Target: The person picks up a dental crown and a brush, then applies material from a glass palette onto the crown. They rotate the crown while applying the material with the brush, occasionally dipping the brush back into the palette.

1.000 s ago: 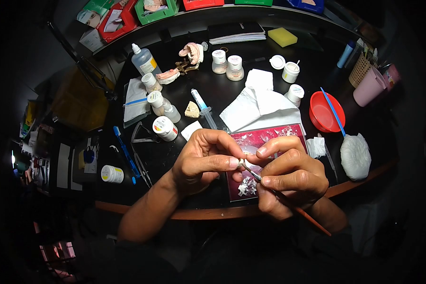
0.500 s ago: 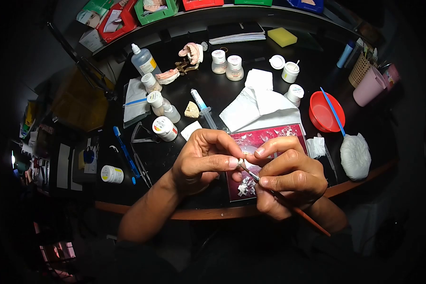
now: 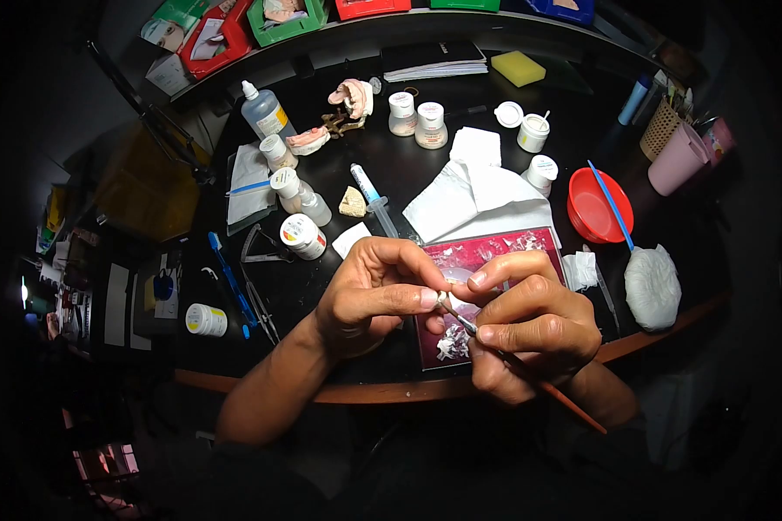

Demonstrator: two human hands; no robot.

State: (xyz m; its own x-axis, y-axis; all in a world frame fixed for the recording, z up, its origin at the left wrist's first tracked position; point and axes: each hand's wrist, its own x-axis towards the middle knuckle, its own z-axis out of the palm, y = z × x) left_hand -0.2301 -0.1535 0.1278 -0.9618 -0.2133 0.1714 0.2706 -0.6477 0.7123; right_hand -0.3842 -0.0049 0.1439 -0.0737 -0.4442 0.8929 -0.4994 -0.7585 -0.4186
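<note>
My left hand [image 3: 365, 295] pinches a tiny whitish piece [image 3: 442, 297], tooth-like in look, between thumb and forefinger. Its exact form is too small to tell. In my right hand [image 3: 543, 326] is a thin brush [image 3: 573, 407] with a reddish-brown handle and a metal collar, held like a pen. The brush tip meets the piece or lies right beside it. Both hands are close together above a dark red slab [image 3: 434, 352], on which white flakes are scattered. Part of the slab is hidden by my hands.
Behind the slab lie folded white tissues [image 3: 443, 204] and a syringe [image 3: 375, 200]. A red bowl [image 3: 582, 217] and a white wrapped bundle [image 3: 652, 286] stand at right. Left are white-lidded jars [image 3: 302, 236], a blue toothbrush [image 3: 230, 282] and a denture model [image 3: 353, 97].
</note>
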